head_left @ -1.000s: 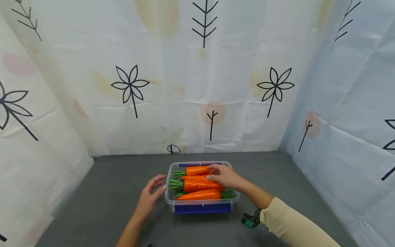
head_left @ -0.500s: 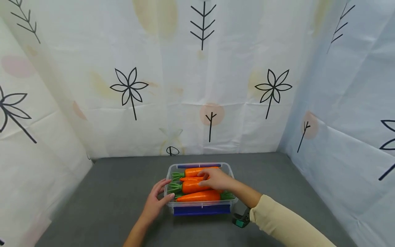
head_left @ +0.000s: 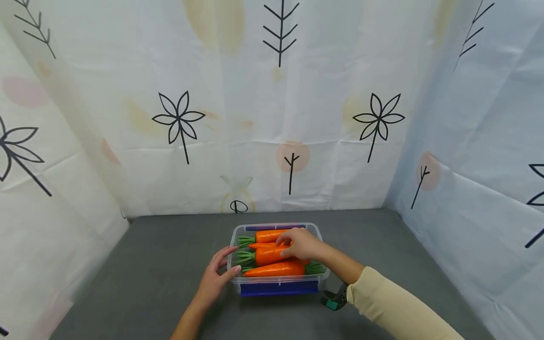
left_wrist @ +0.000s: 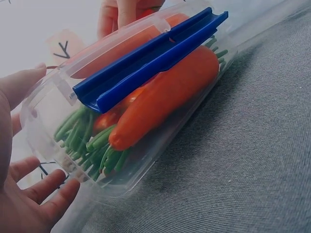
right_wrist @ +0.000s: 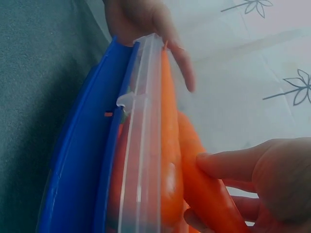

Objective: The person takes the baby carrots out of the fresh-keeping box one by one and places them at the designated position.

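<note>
One carrot (head_left: 266,256) is pinched by the right hand (head_left: 302,243); the left hand (head_left: 212,278), fingers apart, touches the box (head_left: 280,279) — likely the grasping step, next needing steadiness.

No text, label, brand, number or sign can be read on the clear plastic box with blue latches (head_left: 278,280), the glossy orange carrots with green stalks (head_left: 276,269), the dark wristband with a green patch (head_left: 333,303) or the white printed fabric backdrop (head_left: 331,94).
</note>
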Demonstrator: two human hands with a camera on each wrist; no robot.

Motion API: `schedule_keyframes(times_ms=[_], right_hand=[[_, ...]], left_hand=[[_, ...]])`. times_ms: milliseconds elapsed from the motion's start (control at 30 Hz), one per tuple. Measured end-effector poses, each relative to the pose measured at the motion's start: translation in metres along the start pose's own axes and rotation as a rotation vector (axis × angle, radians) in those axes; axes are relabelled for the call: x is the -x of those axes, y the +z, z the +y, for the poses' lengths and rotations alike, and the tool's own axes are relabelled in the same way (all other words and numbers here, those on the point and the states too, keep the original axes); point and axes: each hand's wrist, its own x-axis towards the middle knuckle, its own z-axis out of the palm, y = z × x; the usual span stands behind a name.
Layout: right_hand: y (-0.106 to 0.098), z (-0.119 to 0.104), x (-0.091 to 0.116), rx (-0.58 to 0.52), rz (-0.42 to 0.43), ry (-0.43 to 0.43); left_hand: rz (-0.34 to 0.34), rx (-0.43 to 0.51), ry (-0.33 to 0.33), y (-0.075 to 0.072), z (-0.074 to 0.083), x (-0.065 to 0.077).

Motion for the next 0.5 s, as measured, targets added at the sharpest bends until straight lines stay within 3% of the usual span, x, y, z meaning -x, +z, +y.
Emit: schedule_keyframes(times_ms=[500], right_hand=[[-0.036, 0.007, 0.022, -0.044, 0.102, 0.027]], left_hand=[[-0.002, 0.033, -0.043, -0.001, -0.003, -0.002]])
